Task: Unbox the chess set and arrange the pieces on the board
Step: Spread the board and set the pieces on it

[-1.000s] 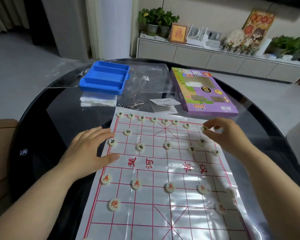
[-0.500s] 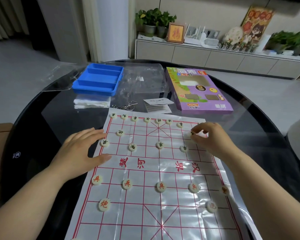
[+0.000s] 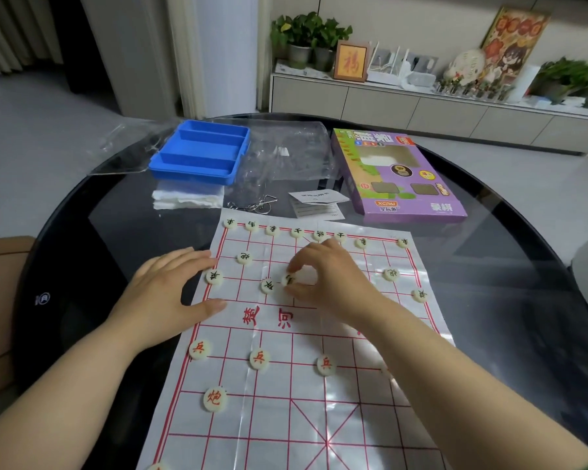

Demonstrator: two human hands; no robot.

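Nearest you, the board is running off the bottom of the view. Its near half is lying mostly open: a red cannon is sitting by the left margin, and three red soldiers are standing in a row beyond it with bare squares around them. Your right forearm is crossing the right part of that half and hiding what lies beneath.

Your left hand is lying flat across the board's left edge, fingers straight and pressed together, thumb stretched onto the sheet. Its fingertips are ending just beside the black soldier on the left file. Your right hand is curling over the middle of the far half, with thumb and forefinger pinching a pale piece just beside a second black soldier. You cannot tell whether that piece is touching the sheet.

Beyond, the back row is lining the board's far edge, with one gap near its right corner. Bare dark worktop is lying open right of the board, out to the curved rim. Past the far edge, a leaflet, a blue tray, a clear bag and the purple box are crowding the worktop.

A second ago your right hand was working at the far right corner. It is now at the centre, and the corner piece is showing. Your left hand is staying put.
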